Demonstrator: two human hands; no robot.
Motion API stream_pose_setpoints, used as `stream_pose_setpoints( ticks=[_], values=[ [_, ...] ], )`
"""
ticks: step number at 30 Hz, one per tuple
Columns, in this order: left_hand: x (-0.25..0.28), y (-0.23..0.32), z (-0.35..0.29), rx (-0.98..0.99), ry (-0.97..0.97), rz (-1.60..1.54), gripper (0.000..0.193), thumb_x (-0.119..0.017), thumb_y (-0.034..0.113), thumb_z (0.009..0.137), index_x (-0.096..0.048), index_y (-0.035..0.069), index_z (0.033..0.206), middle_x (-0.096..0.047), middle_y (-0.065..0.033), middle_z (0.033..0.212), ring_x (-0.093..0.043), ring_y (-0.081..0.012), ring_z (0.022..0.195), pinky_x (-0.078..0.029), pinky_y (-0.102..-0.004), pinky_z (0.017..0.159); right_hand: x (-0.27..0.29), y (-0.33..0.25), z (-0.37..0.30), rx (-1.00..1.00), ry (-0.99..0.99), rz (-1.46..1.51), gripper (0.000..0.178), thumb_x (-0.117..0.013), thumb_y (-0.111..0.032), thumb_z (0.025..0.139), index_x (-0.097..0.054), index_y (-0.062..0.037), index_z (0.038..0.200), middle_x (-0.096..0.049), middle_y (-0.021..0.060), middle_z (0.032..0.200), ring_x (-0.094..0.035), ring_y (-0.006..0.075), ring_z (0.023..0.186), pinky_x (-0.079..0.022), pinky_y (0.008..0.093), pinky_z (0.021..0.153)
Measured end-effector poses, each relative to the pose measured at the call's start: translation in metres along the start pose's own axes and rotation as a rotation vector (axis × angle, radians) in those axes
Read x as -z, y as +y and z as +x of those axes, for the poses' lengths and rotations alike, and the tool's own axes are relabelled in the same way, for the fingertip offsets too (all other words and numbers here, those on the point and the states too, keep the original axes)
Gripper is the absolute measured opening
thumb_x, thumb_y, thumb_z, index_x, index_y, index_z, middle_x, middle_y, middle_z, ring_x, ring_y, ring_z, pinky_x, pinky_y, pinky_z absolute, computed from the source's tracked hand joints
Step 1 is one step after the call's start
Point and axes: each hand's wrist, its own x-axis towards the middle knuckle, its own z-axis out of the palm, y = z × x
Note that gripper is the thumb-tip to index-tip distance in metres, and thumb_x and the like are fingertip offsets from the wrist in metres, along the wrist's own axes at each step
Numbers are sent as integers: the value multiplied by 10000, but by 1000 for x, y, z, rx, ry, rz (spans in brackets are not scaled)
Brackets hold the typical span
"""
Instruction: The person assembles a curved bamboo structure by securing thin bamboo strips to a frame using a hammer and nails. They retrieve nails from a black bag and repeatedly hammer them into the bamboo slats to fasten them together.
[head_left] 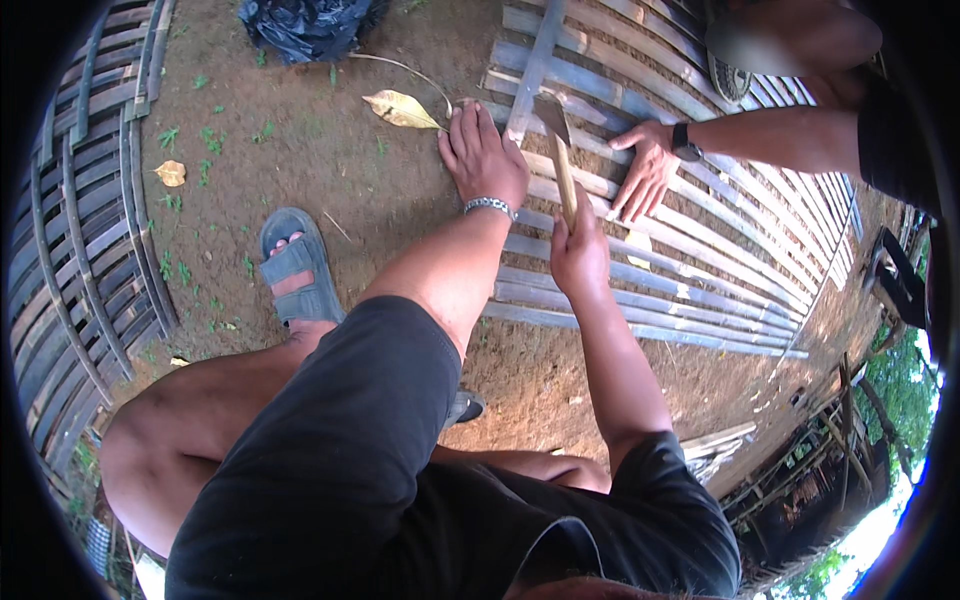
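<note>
My right hand (580, 255) is closed round the wooden handle (566, 185) of a small hatchet-like tool. Its dark metal head (553, 118) is over the crosspiece of a slatted bamboo panel (640, 262) lying on the ground. My left hand (485, 160), with a bracelet at the wrist, reaches down beside the slat ends at the panel's left edge. Its fingers are stretched out, and what lies under the palm is hidden. Another person's hand (648, 172), with a dark watch at the wrist, presses on the slats to the right of the tool.
A second slatted panel (85, 215) is at the far left. A black plastic bag (305, 25) and a yellow leaf (400, 109) lie on the bare soil. My sandalled foot (300, 265) is at left; the other person's shoe (730, 75) is on the panel.
</note>
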Motion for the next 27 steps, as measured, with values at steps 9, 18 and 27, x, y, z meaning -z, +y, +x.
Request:
stream_pose_setpoints(
  ticks=[9,18,27],
  values=[
    [1,-1,1,-20,14,5,573,-547,243,931,-474,-45,1420,-424,-184,1540,-323,-356,1473,-176,-577,1214,4,-2,6,-73,-84,-25,542,-601,-84,952,-439,-87,1469,-656,279,1212,-675,470,1009,-558,512,828],
    [1,-1,5,-14,30,3,550,-540,246,944,-492,-39,1412,-414,-187,1546,-335,-356,1463,-180,-578,1208,-2,4,6,-55,-103,25,554,-598,-66,939,-442,-98,1470,-657,282,1198,-662,486,988,-555,526,808],
    [2,-1,2,-22,37,0,559,-548,243,928,-500,-42,1407,-429,-193,1533,-339,-357,1461,-176,-575,1210,-6,4,4,-86,-75,59,537,-605,-53,924,-459,-38,1441,-636,291,1250,-652,478,1051,-550,517,850]
  ],
)
